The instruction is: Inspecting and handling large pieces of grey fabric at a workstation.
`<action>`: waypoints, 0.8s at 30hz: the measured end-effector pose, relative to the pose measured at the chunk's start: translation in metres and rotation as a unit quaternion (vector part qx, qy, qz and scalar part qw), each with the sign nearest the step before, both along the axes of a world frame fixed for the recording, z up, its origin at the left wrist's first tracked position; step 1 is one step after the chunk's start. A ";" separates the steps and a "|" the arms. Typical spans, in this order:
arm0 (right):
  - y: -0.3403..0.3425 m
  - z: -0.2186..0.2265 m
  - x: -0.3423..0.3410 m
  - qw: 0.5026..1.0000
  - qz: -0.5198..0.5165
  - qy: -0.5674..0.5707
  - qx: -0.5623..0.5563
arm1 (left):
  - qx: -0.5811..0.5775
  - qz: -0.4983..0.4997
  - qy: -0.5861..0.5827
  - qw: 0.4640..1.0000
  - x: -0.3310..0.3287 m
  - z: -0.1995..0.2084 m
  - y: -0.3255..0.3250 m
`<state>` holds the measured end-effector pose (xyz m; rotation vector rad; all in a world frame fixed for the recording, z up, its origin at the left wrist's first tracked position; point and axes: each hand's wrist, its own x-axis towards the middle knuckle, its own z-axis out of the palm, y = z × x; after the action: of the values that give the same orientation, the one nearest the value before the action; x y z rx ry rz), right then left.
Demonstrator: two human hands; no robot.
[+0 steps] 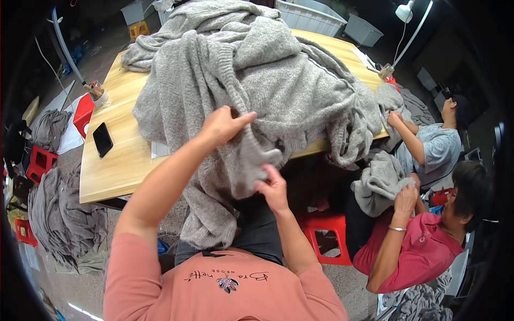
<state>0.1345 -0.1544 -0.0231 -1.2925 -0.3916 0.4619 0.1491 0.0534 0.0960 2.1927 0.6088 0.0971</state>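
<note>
A big heap of grey knitted fabric [300,93] covers the middle of the table and hangs over its near edge. From it a grey knit garment [209,176] drops in front of me toward my lap, a ribbed band running along its border. My left hand [224,127] is closed on that band, thumb and finger pointing right. Lower and to the right, my right hand [273,188] pinches a loose edge of the same garment between thumb and fingertips. A short stretch of the knit hangs between the two hands, slightly blurred.
The wooden table [115,171] holds a black phone [103,140] and a cup of tools [97,94]. Two people [417,241] [428,144] handle grey knits at my right. Red stools [327,230] stand beside me. More knits [64,214] are piled at left.
</note>
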 end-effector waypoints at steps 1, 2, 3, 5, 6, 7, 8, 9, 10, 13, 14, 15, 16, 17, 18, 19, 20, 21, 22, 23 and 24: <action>-0.001 0.004 -0.005 0.993 0.053 -0.062 -0.086 | 0.053 0.056 -0.006 0.997 0.011 -0.005 -0.005; -0.001 0.007 -0.008 0.980 0.140 -0.091 -0.107 | 0.103 0.091 -0.021 0.990 0.019 -0.007 -0.013; -0.004 0.008 -0.015 0.967 0.174 -0.146 -0.117 | -0.025 0.143 -0.167 0.975 0.021 -0.008 -0.022; -0.014 0.009 -0.025 0.953 0.200 -0.180 -0.139 | -0.271 0.127 -0.278 0.913 0.006 -0.004 -0.048; -0.021 0.008 -0.026 0.981 0.153 -0.085 -0.078 | -0.300 0.064 -0.202 0.930 -0.011 0.002 -0.059; -0.026 0.006 -0.025 0.994 0.105 0.011 -0.016 | -0.145 -0.088 -0.205 0.964 -0.036 0.010 -0.072; -0.032 0.006 -0.022 0.995 0.041 0.085 0.027 | -0.142 -0.226 -0.236 0.935 -0.062 0.018 -0.085; -0.030 0.005 -0.017 0.997 -0.018 0.071 0.022 | -0.148 -0.359 -0.273 0.880 -0.090 0.029 -0.099; -0.029 0.006 -0.013 0.988 -0.120 0.092 -0.012 | -0.142 -0.440 -0.299 0.835 -0.112 0.039 -0.111; -0.016 0.020 -0.018 0.982 -0.095 -0.135 -0.097 | -0.182 -0.670 -0.202 0.691 -0.157 0.065 -0.115; -0.011 0.028 -0.024 0.976 -0.051 -0.200 -0.064 | -0.205 -0.708 -0.176 0.652 -0.164 0.071 -0.119; -0.001 0.036 -0.031 0.957 -0.018 -0.280 -0.072 | -0.223 -0.725 -0.171 0.628 -0.171 0.075 -0.126; 0.011 0.044 -0.038 0.934 0.016 -0.344 -0.096 | -0.241 -0.741 -0.166 0.604 -0.175 0.077 -0.132; 0.022 0.051 -0.046 0.926 0.031 -0.372 -0.052 | -0.240 -0.739 -0.166 0.607 -0.176 0.077 -0.143; 0.031 0.056 -0.054 0.927 0.064 -0.368 -0.042 | -0.241 -0.769 -0.160 0.570 -0.177 0.077 -0.153; 0.039 0.060 -0.056 0.880 0.113 -0.460 -0.045 | -0.240 -0.781 -0.160 0.554 -0.179 0.077 -0.155; 0.043 0.061 -0.059 0.834 0.164 -0.522 -0.072 | -0.240 -0.792 -0.159 0.538 -0.181 0.076 -0.160; 0.047 0.060 -0.067 0.849 0.287 -0.444 0.004 | -0.270 -0.772 -0.169 0.549 -0.183 0.077 -0.158; 0.046 0.058 -0.072 0.820 0.449 -0.353 0.038 | -0.287 -0.761 -0.172 0.555 -0.185 0.078 -0.155; 0.039 0.056 -0.078 0.820 0.515 -0.242 0.066 | -0.303 -0.750 -0.176 0.561 -0.187 0.081 -0.151; 0.030 0.054 -0.083 0.811 0.563 -0.131 0.091 | -0.337 -0.703 -0.198 0.595 -0.188 0.084 -0.144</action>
<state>0.0514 -0.1244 0.0305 -0.8104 -1.4302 1.2038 -0.0388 -0.0905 0.1797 1.2468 -1.2413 -0.4144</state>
